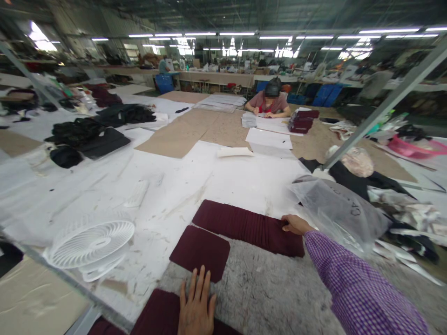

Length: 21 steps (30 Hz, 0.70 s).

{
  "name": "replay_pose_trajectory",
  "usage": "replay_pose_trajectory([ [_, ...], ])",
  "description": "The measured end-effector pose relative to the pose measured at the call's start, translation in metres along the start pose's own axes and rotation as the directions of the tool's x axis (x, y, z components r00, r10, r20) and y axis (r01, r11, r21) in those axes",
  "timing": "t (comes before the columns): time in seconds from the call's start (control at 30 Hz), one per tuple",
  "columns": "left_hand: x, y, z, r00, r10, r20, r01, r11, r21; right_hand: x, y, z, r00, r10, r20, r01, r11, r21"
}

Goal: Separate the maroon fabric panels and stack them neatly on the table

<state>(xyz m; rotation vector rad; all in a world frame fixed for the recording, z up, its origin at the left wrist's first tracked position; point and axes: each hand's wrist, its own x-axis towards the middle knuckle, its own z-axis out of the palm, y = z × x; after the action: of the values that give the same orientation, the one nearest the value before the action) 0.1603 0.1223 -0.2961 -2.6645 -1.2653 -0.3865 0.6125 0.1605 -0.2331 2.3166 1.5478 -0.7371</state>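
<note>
My left hand (196,304) lies flat with fingers spread. Under its palm is a maroon fabric stack (159,311) at the near edge, and its fingertips reach the lower edge of a single maroon fabric piece (200,251) with cut corners. Farther out, an overlapping row of maroon fabric pieces (240,222) is fanned across the table. At the right end of that row, my right hand (295,224) has its thumb and fingers closed on a maroon fabric piece. A purple checked sleeve covers the right arm.
A white fan (96,244) stands at the left. Grey felt (265,284) covers the near table. A clear plastic bag (340,209) and a slanted metal post (384,109) are at the right. Across the table, a person (270,100) bends over papers beside stacked maroon pieces (303,121).
</note>
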Motion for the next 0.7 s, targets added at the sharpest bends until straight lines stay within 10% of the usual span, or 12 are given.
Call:
replay_pose_trajectory([
  [0.2, -0.001, 0.001, 0.006, 1.0, 0.002, -0.024, -0.003, 1.0, -0.005, -0.01, -0.018, -0.005, 0.978, -0.119, -0.172, 0.106, 0.991, -0.085],
  [0.7, -0.004, -0.002, 0.013, 1.0, 0.018, -0.02, -0.017, 1.0, 0.019, 0.022, -0.031, -0.006, 0.947, -0.3, -0.112, 0.293, 0.953, -0.073],
])
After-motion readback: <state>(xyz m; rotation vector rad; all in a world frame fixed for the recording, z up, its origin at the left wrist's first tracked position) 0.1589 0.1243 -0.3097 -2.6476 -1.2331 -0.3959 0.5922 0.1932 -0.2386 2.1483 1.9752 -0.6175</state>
